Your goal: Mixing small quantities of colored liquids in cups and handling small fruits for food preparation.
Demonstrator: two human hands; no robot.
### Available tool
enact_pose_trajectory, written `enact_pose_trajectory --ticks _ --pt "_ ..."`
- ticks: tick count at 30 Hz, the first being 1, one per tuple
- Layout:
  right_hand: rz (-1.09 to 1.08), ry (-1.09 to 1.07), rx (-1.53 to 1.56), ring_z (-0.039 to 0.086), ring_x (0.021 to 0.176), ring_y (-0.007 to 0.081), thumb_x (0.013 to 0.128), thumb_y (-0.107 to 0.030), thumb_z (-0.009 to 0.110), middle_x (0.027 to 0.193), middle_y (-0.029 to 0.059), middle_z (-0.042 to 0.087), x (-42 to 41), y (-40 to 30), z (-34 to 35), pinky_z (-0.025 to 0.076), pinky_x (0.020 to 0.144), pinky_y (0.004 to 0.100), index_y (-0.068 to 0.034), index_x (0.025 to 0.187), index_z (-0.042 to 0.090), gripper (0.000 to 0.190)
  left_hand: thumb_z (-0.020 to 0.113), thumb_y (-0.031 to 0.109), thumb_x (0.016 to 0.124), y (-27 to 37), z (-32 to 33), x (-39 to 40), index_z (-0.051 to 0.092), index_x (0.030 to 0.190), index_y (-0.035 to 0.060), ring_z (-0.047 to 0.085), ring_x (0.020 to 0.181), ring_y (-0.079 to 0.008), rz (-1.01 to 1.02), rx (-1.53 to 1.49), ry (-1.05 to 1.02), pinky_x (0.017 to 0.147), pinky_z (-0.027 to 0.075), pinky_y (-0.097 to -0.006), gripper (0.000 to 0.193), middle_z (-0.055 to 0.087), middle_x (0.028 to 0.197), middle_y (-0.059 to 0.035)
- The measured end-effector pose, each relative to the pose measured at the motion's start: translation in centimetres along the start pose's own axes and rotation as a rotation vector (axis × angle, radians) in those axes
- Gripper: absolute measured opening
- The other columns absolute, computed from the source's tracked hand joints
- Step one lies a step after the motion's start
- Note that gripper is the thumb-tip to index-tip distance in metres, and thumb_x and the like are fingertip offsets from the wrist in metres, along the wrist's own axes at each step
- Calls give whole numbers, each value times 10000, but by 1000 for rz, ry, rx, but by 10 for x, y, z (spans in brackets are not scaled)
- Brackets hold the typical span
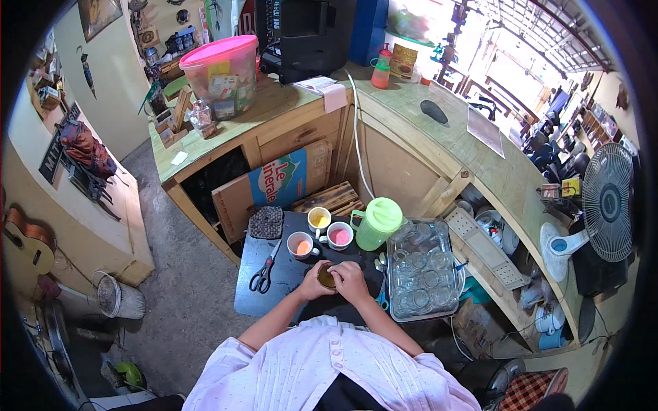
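Close to my body, my left hand is wrapped around a small brown cup with a dark inside. The curled fingers of my right hand are at the cup's right rim; whether they pinch anything there is hidden. Just beyond stand three white mugs, with orange contents, pink contents and yellow contents. A lidded light-green plastic pitcher is to their right. Black-handled scissors lie to the left on the dark low table.
A metal tray of upturned glass mugs sits on the right, with spoons and blue-handled scissors beside it. A dark woven pad lies at the far left corner. A wooden counter curves around, and a fan stands right.
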State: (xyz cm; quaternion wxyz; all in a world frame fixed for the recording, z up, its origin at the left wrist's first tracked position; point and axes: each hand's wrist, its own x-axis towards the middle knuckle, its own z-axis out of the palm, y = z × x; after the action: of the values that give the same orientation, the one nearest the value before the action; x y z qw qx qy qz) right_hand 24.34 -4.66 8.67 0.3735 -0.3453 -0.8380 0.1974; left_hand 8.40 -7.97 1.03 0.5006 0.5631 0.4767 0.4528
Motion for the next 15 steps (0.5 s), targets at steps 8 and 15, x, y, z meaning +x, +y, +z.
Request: enact_pose_trajectory --ticks 8,15 --pt "98 -29 162 633 801 324 787 -48 640 814 128 651 -3 2 3 493 785 417 -38 841 688 73 920 148 500 -5 3 1 465 1231 78 572 1059 -182 36 -21 37 944 464 -334 865 586 1145 -75" --pt "35 -24 41 633 810 318 782 -50 645 815 125 651 -3 4 2 495 778 418 -38 847 687 77 922 152 498 -1 2 1 463 1232 80 573 1058 -185 37 32 37 947 463 -337 869 586 1144 -73"
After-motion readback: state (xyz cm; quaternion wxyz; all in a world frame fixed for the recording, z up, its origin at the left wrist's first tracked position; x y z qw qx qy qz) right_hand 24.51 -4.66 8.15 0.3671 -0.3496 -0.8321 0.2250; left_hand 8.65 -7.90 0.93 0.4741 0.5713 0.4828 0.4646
